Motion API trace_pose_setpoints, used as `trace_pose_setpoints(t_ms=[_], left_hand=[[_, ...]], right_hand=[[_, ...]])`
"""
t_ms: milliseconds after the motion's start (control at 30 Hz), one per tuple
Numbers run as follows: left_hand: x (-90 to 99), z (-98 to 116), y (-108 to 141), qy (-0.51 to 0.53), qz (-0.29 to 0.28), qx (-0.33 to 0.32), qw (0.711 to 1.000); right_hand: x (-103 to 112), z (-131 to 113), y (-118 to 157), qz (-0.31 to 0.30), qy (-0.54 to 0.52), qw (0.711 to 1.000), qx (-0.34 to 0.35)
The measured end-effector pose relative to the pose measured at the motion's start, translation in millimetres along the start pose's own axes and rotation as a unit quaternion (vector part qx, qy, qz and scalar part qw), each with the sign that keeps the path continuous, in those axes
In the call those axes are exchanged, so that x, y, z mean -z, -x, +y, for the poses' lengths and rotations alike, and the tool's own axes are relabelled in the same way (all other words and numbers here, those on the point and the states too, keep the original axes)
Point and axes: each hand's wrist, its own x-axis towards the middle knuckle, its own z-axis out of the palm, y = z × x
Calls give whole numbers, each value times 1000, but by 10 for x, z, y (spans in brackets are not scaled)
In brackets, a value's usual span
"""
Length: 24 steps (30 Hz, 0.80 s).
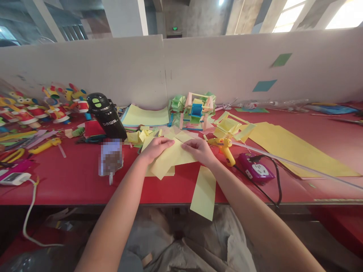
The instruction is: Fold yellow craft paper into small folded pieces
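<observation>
Between my two hands is a piece of pale yellow paper, bent or folded and tilted over the red table. My left hand pinches its left upper part with thumb and fingers. On the right side, my right hand grips the same paper near its upper edge. Beneath it lie more pale yellow sheets, partly hidden. A separate yellow paper strip lies by my right wrist and juts over the table's front edge. Just right of my right hand rests a yellow glue gun.
A black bottle stands left of my hands. Folded paper models stand behind them. On the right are a purple power strip with a black cord and large yellow sheets. Colourful figures crowd the far left, before a white partition.
</observation>
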Motion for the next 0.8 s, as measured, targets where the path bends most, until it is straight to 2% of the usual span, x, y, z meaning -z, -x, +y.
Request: trace_pose_setpoints(t_ms=[167,300,433,667,800], left_hand=[[8,-27,-21,4,16,-46,999],[14,-53,-49,-33,48,-107,993],[19,-81,-88,-45,74,-143,986],[8,-93,-115,-10,98,-146,984],[20,-99,-122,-12,102,-157,982]], right_hand=[[-12,14,10,30,42,997,65],[-46,10,35,65,92,983,143],[-72,2,53,79,118,972,189],[-69,9,52,73,141,962,221],[-75,-28,71,72,144,966,203]])
